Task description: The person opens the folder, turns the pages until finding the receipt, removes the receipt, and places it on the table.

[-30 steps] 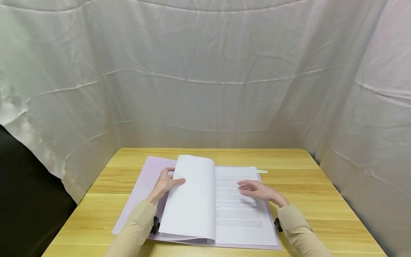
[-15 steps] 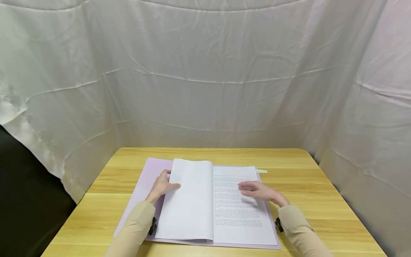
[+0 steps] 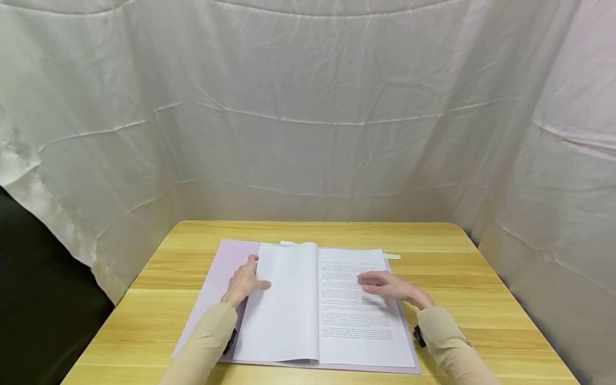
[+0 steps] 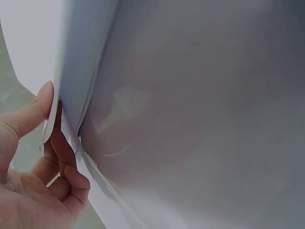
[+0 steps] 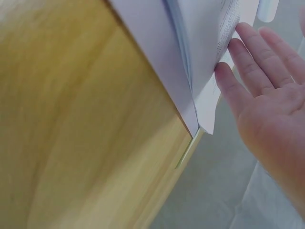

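Observation:
A pale lilac folder [image 3: 223,272] lies spread on the table, holding a stack of white paper. The blank sheets [image 3: 281,315] are folded over to the left, and a page of printed text [image 3: 356,347] faces up on the right. My left hand [image 3: 241,283] pinches the outer edge of the folded-over sheets; in the left wrist view the thumb is on one side and the fingers [image 4: 62,148] behind. My right hand [image 3: 389,286] extends over the printed page, its straight fingertips [image 5: 223,71] at the paper in the right wrist view.
A pale green tab [image 3: 392,256] sticks out past the folder's upper right edge. A small white strip [image 3: 287,243] shows above the folded-over sheets. The wooden table [image 3: 462,278] is surrounded by grey-white cloth [image 3: 308,149].
My left hand has lowered the sheets leftward and slightly toward me, so they lie flatter. A white strip now shows at their top. My right hand has stayed nearly still.

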### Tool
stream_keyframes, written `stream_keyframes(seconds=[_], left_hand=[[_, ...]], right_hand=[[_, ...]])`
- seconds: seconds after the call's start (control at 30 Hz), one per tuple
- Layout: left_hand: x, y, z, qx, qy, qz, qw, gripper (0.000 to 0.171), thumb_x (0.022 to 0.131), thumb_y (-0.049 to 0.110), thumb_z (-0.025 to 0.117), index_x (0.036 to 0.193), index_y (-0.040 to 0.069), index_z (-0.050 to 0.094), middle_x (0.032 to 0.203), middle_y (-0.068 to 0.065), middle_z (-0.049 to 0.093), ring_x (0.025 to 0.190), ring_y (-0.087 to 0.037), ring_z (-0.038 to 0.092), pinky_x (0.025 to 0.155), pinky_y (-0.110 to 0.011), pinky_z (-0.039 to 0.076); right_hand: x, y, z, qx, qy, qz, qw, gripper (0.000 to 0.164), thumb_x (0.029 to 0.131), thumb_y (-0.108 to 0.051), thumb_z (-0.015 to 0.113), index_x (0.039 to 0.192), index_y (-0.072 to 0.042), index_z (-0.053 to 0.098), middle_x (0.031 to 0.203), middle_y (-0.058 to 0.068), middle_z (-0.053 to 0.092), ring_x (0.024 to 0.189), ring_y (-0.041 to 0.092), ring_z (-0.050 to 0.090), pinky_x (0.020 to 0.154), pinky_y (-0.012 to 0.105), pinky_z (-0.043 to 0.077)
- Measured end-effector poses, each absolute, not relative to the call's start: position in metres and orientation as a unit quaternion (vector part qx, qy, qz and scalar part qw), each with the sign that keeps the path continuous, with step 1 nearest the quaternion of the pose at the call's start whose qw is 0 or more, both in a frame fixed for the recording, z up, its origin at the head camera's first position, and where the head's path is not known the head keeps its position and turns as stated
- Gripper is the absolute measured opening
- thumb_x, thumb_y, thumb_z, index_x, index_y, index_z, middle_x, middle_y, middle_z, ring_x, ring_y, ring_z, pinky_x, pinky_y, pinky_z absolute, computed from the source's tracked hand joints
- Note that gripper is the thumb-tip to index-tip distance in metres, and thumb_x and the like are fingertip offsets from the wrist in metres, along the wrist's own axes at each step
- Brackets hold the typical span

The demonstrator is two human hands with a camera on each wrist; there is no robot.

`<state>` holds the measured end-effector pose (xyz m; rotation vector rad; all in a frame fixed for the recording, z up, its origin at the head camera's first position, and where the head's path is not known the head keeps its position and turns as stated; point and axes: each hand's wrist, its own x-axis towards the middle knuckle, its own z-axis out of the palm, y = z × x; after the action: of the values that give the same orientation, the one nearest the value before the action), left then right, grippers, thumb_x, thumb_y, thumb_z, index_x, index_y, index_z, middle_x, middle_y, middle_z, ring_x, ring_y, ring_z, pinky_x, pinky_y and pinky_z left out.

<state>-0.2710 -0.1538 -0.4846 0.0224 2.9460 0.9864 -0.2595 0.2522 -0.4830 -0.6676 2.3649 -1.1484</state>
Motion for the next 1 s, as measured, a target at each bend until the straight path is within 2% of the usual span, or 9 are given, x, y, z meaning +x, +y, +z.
stream_keyframes(seconds=[0.1, 0.13, 0.23, 0.33, 0.4, 0.57, 0.73, 1.0], left_hand=[[-0.271, -0.153, -0.486, 0.014, 0.952, 0.306, 0.013, 0.09, 0.077, 0.018, 0.087, 0.148, -0.004, 0.035, 0.109, -0.028, 0.068, 0.08, -0.031, 0.059, 0.067, -0.042, 0.052], [-0.271, -0.153, -0.487, 0.018, 0.954, 0.298, 0.008, 0.092, 0.077, 0.018, 0.087, 0.149, -0.004, 0.035, 0.112, -0.029, 0.067, 0.082, -0.032, 0.061, 0.069, -0.042, 0.053], [-0.271, -0.151, -0.488, 0.027, 0.961, 0.276, -0.006, 0.093, 0.076, 0.018, 0.088, 0.149, -0.006, 0.035, 0.121, -0.032, 0.064, 0.096, -0.042, 0.064, 0.083, -0.05, 0.054], [-0.271, -0.15, -0.489, 0.037, 0.964, 0.261, -0.024, 0.091, 0.074, 0.018, 0.089, 0.147, -0.006, 0.039, 0.135, -0.031, 0.055, 0.117, -0.047, 0.057, 0.099, -0.056, 0.047], [-0.271, -0.149, -0.49, 0.045, 0.963, 0.265, -0.03, 0.088, 0.074, 0.015, 0.088, 0.145, -0.006, 0.042, 0.137, -0.031, 0.051, 0.12, -0.046, 0.053, 0.102, -0.057, 0.045], [-0.27, -0.148, -0.492, 0.088, 0.952, 0.293, -0.018, 0.072, 0.078, 0.006, 0.081, 0.141, -0.007, 0.049, 0.147, -0.029, 0.044, 0.134, -0.048, 0.045, 0.113, -0.062, 0.037], [-0.269, -0.149, -0.494, 0.144, 0.937, 0.317, 0.029, 0.051, 0.088, -0.003, 0.067, 0.137, -0.006, 0.052, 0.155, -0.027, 0.037, 0.143, -0.05, 0.037, 0.117, -0.066, 0.031], [-0.266, -0.152, -0.496, 0.21, 0.924, 0.31, 0.076, 0.048, 0.097, -0.005, 0.05, 0.145, -0.01, 0.044, 0.159, -0.031, 0.031, 0.149, -0.05, 0.027, 0.124, -0.063, 0.021]], right_hand=[[-0.26, 0.252, -0.483, -0.254, 0.857, -0.403, 0.198, 0.052, 0.105, -0.028, 0.054, 0.142, 0.008, 0.049, 0.143, 0.028, 0.055, 0.134, 0.048, 0.05, 0.111, 0.062, 0.041], [-0.26, 0.252, -0.483, -0.256, 0.859, -0.4, 0.191, 0.05, 0.105, -0.027, 0.054, 0.141, 0.007, 0.05, 0.142, 0.028, 0.056, 0.133, 0.048, 0.052, 0.111, 0.062, 0.042], [-0.263, 0.251, -0.484, -0.268, 0.868, -0.387, 0.16, 0.046, 0.105, -0.023, 0.053, 0.139, 0.009, 0.052, 0.136, 0.028, 0.061, 0.127, 0.046, 0.058, 0.107, 0.059, 0.048], [-0.269, 0.251, -0.485, -0.266, 0.872, -0.389, 0.131, 0.043, 0.104, -0.018, 0.055, 0.135, 0.01, 0.054, 0.129, 0.028, 0.065, 0.121, 0.044, 0.062, 0.104, 0.055, 0.051], [-0.274, 0.251, -0.486, -0.261, 0.874, -0.394, 0.11, 0.041, 0.102, -0.016, 0.058, 0.133, 0.011, 0.056, 0.126, 0.028, 0.066, 0.118, 0.043, 0.063, 0.102, 0.055, 0.052], [-0.288, 0.254, -0.491, -0.228, 0.89, -0.39, 0.064, 0.038, 0.099, -0.013, 0.062, 0.129, 0.01, 0.06, 0.128, 0.029, 0.065, 0.123, 0.047, 0.059, 0.106, 0.059, 0.048], [-0.3, 0.259, -0.495, -0.195, 0.913, -0.356, 0.037, 0.039, 0.095, -0.012, 0.066, 0.13, 0.006, 0.061, 0.137, 0.03, 0.059, 0.135, 0.053, 0.046, 0.112, 0.067, 0.037], [-0.316, 0.261, -0.5, -0.151, 0.932, -0.33, 0.019, 0.05, 0.093, -0.013, 0.067, 0.136, 0.009, 0.054, 0.147, 0.039, 0.043, 0.139, 0.058, 0.038, 0.117, 0.068, 0.029]])
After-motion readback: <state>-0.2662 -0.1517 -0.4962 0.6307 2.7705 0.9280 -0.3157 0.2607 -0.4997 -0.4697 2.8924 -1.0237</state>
